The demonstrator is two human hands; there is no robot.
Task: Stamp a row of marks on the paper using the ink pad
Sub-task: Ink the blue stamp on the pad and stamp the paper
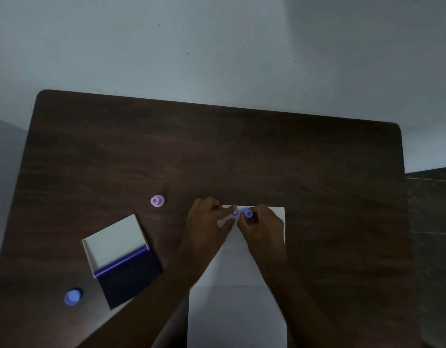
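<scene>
Pinching blue stamp (247, 213), right hand (260, 226)

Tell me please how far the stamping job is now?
Done: the ink pad lies open, and one round mark shows near the far edge of the paper.
In hand: the right hand grips a blue stamp on the paper just right of that mark, while the left hand holds the sheet.
Left: the rest of the row; only one mark is visible.
</scene>
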